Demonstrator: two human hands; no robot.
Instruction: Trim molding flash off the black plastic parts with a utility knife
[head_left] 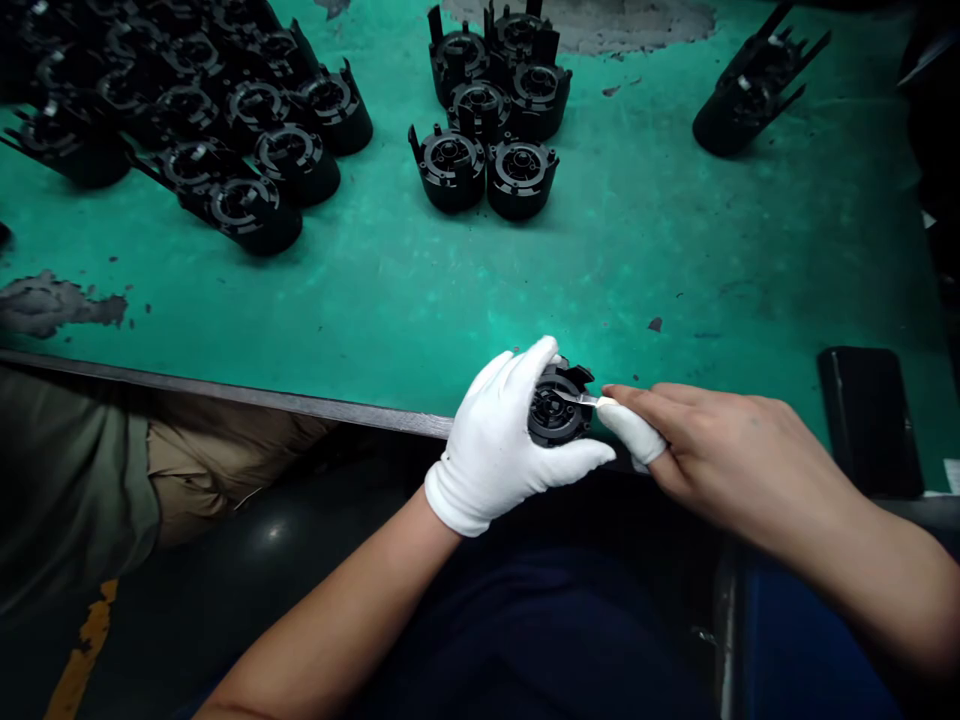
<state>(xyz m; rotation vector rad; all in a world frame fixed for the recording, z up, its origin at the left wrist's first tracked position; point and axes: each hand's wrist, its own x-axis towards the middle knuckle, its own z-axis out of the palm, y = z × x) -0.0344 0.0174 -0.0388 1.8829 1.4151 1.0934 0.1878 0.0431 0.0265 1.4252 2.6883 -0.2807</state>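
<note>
At the front edge of the green table, a round black plastic housing [556, 412] faces up with its ringed inner parts showing. My left hand [506, 435], in a white glove, wraps round its left and near sides. My right hand [705, 440] is bare apart from a white cover on the thumb. Between thumb and forefinger it pinches a thin tool with a narrow metal blade [583, 399], like a small trimming knife. The blade reaches over the housing's upper face; whether the tip touches is too small to tell. The tool's handle is mostly hidden in my fingers.
Several similar black housings [450, 165] stand at the back centre, with a larger group [247, 210] at the back left. More lean at the back right [739, 105]. A black phone-like slab [870, 420] lies on the right. A person's clothed leg [210, 465] is at left.
</note>
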